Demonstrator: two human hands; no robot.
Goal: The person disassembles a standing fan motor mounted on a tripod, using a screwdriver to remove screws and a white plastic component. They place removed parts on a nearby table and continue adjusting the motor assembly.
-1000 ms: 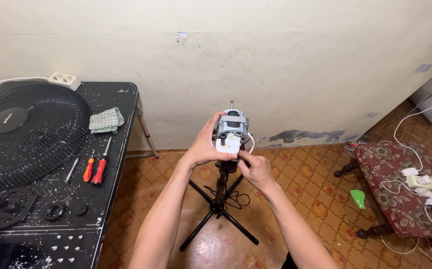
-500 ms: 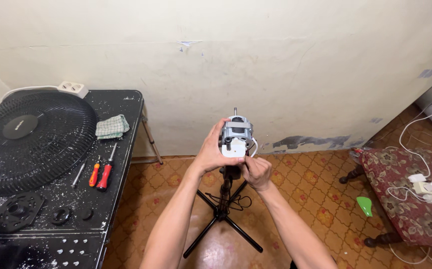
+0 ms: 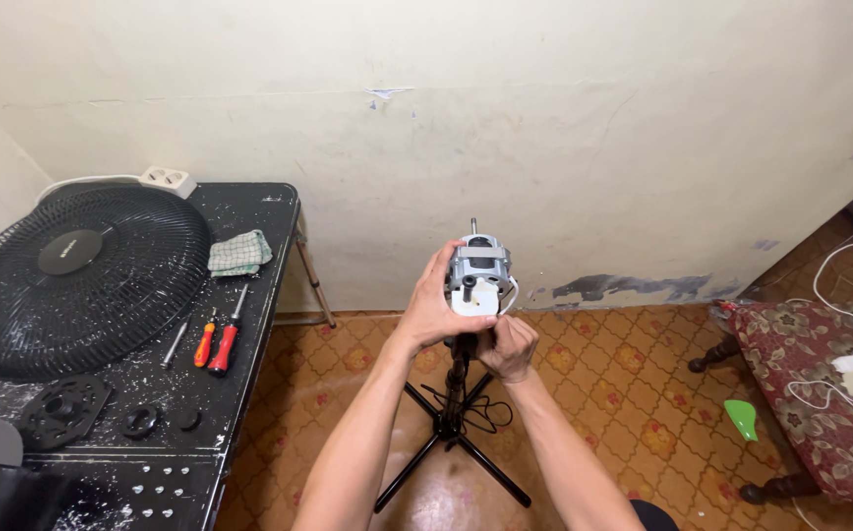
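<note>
Hands barely shifted; left hand (image 3: 433,307) grip clenched on fan motor (image 3: 477,270); right hand (image 3: 508,346) grip unclear below it.

A fan motor (image 3: 478,273) sits atop a tripod stand (image 3: 454,433) on the floor, before the wall. The left hand (image 3: 438,310) wraps the motor's left side; the right hand (image 3: 510,346) is just below it, at the stand's top. To the left stands the bench (image 3: 249,364). On it, a fan grille (image 3: 77,280) lies at the left, a folded cloth (image 3: 239,253) to its right, and two screwdrivers (image 3: 218,344) in front of the cloth. A power strip (image 3: 167,180) lies behind the grille. At the far right stands an upholstered stool (image 3: 820,383) with cables on it.
</note>
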